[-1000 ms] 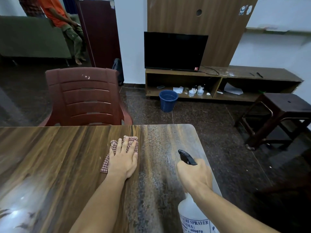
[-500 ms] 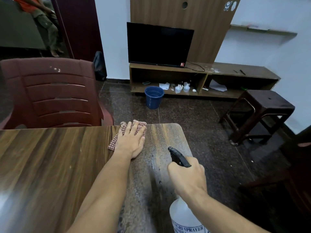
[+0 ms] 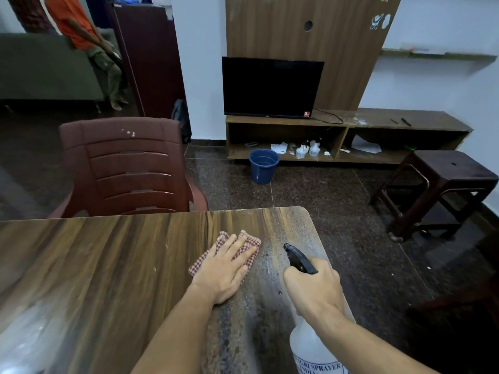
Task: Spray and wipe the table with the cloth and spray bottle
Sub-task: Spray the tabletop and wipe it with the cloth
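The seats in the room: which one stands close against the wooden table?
The maroon plastic chair with slatted back, at the far edge of the wooden table. The dark brown stool stands apart, on the right.

I see the left hand (image 3: 225, 271) and its checked cloth (image 3: 205, 259) now drawn back from the far edge of the table (image 3: 108, 265), closer to the spray bottle (image 3: 310, 349).

The spray bottle (image 3: 310, 349) base is cut off below.

A glossy wood-grain table (image 3: 113, 265), misted with droplets near its right edge, carries a checked woven cloth (image 3: 249, 245) beside a translucent plastic spray bottle (image 3: 310, 349).
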